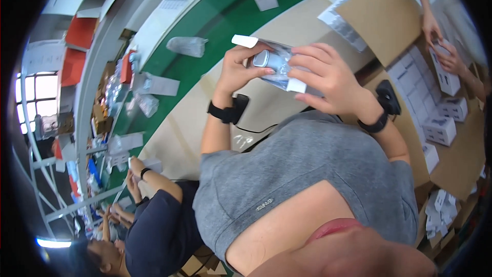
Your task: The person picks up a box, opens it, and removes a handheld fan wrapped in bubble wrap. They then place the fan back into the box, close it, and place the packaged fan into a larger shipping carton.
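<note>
Between my hands is a small open carton [245, 41] with white end flaps. A pale blue-grey, rounded device [262, 58] in clear plastic wrapping shows at its opening; its kind I cannot make out. My left hand [237, 69] grips the carton's left side, with the thumb reaching over the device. From the right, my right hand [328, 77] curls its fingers over the wrapped device and the carton's right end. Those fingers partly hide the contents. A black strap with a small dark unit circles each of my wrists.
A green work surface [225, 18] with a beige edge curves past my hands, bearing a clear plastic bag [186, 46] and white boxes [159, 85]. At right, a large cardboard carton [382, 20] holds rows of white boxes; another person's hands [446, 56] hold one. Co-workers sit at left.
</note>
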{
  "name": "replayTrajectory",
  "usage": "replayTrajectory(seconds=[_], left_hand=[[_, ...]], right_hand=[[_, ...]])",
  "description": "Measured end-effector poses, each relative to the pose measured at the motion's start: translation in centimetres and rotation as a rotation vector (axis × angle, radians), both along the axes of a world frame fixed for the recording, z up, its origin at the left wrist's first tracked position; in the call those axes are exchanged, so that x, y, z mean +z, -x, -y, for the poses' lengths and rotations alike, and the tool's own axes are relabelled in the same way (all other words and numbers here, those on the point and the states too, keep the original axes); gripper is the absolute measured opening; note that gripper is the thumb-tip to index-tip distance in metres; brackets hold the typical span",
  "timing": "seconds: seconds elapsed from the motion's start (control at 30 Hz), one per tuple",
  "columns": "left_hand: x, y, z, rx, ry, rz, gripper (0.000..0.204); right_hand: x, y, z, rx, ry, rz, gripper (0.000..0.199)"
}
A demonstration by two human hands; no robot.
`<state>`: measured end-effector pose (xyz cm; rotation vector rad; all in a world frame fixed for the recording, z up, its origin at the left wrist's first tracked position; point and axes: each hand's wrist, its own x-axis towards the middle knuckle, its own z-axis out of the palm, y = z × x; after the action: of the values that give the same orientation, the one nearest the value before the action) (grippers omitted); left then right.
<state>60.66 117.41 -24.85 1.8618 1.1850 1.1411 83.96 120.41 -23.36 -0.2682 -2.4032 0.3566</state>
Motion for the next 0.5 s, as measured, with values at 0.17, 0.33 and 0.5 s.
replayTrajectory(seconds=[0.17,0.33,0.5], left_hand=[[0.7,-0.9,1.8,0.069,-0.070,0.349,0.042],[1.9,-0.3,1.7,0.128,-0.118,0.168,0.045],[1.8,-4.1,1.4,0.321,-0.304,-0.201,0.054]], right_hand=[[1.5,0.3,1.0,0.083,-0.034,-0.050,0.050],[0.0,0.9,0.4,-0.138,0.184,-0.237,0.075],[-3.9,-0.1,-0.6,-0.188,0.587,-0.183,0.089]])
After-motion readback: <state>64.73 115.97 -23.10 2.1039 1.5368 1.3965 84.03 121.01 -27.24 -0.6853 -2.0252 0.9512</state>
